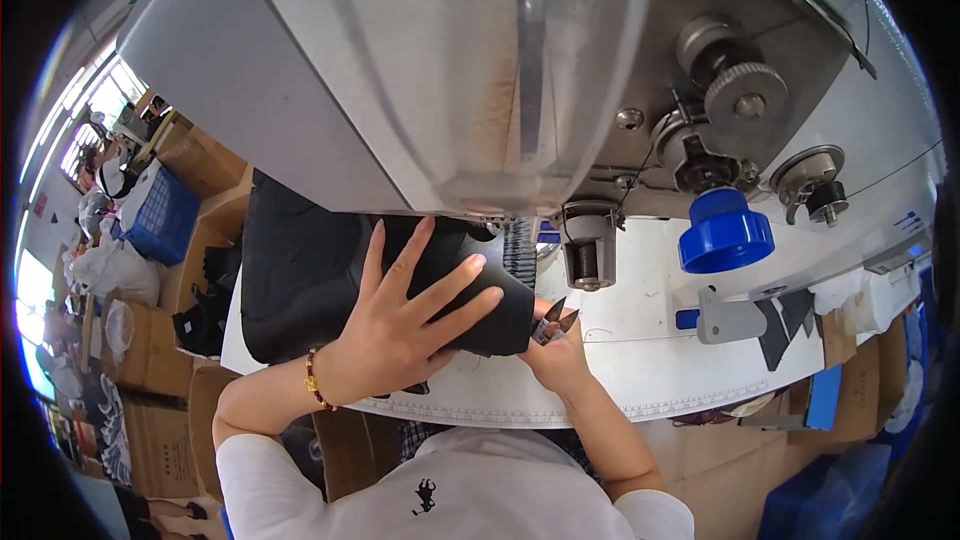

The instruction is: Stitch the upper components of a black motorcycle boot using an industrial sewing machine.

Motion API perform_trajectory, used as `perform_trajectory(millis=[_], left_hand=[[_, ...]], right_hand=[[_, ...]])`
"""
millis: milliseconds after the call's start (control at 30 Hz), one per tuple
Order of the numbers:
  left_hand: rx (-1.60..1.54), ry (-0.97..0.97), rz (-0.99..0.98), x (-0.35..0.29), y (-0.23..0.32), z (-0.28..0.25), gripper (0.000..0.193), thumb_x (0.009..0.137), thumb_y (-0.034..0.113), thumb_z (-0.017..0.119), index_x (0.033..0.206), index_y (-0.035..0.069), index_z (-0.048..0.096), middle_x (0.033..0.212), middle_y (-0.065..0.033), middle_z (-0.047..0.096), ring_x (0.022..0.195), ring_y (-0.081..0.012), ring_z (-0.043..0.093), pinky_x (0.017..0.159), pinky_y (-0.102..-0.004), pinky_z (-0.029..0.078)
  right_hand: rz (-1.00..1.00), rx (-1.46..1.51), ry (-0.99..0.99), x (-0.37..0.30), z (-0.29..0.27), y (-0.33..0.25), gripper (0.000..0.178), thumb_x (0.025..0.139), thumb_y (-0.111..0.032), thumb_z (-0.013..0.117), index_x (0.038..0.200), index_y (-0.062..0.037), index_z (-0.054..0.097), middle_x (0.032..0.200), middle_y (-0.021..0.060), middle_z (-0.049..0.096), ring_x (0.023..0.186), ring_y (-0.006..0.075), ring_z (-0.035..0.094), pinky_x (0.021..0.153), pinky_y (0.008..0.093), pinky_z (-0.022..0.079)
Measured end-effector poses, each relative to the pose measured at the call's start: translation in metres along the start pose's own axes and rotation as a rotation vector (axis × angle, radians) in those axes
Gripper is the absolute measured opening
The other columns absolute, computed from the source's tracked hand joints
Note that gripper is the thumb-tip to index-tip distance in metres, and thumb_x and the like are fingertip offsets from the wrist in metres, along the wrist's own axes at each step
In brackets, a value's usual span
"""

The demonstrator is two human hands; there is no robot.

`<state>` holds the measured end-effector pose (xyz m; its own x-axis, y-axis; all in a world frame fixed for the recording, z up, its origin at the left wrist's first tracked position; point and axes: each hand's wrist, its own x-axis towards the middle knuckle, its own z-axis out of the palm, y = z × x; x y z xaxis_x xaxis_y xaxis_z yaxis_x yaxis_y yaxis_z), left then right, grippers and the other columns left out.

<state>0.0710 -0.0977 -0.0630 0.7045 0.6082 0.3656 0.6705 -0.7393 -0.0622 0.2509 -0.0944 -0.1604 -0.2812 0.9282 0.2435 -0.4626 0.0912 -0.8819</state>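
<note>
My left hand point(405, 325) lies with its fingers spread on a black sheet-like workpiece point(300, 270), pressing it near the sewing machine's working area. Part of the workpiece curves up under those fingers, toward the right. At its right edge my right hand point(560, 360) is closed around small thread snips point(557, 323), their two pointed blades sticking out past the fingers. The right fingertips are partly hidden by the black material, so I cannot tell whether they also grip it. The sewing machine point(450, 90) overhangs the workpiece, and its needle is hidden.
A blue round knob point(725, 230) and a metal bobbin case part point(590, 245) hang from the machine. The white table point(640, 370) carries a ruler strip along its near edge. Dark scraps point(788, 325) lie at right. Cardboard boxes point(150, 345) and a blue crate point(160, 215) stand left.
</note>
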Motion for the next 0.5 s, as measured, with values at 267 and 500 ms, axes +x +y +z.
perform_trajectory(millis=[267,500], left_hand=[[0.099,-0.032,0.023,0.001,0.005,-0.001,0.067,0.049,0.019,0.073,0.113,0.021,0.052,0.121,-0.0057,0.042,0.117,-0.044,0.03,0.088,-0.0691,0.019],[0.067,-0.039,-0.019,0.001,0.009,0.0,0.077,0.042,0.021,0.076,0.115,0.022,0.051,0.122,-0.0068,0.043,0.119,-0.0438,0.029,0.089,-0.0684,0.018]], right_hand=[[-0.001,-0.128,-0.151,0.004,-0.007,-0.012,0.023,0.071,0.001,0.062,0.093,0.0033,0.058,0.083,0.008,0.061,0.072,0.0098,0.058,0.062,0.0218,0.046],[0.224,0.536,-0.174,0.002,-0.023,-0.002,0.02,0.077,-0.009,0.058,0.092,0.0045,0.058,0.072,0.0053,0.057,0.049,0.0037,0.042,0.041,0.016,0.031]])
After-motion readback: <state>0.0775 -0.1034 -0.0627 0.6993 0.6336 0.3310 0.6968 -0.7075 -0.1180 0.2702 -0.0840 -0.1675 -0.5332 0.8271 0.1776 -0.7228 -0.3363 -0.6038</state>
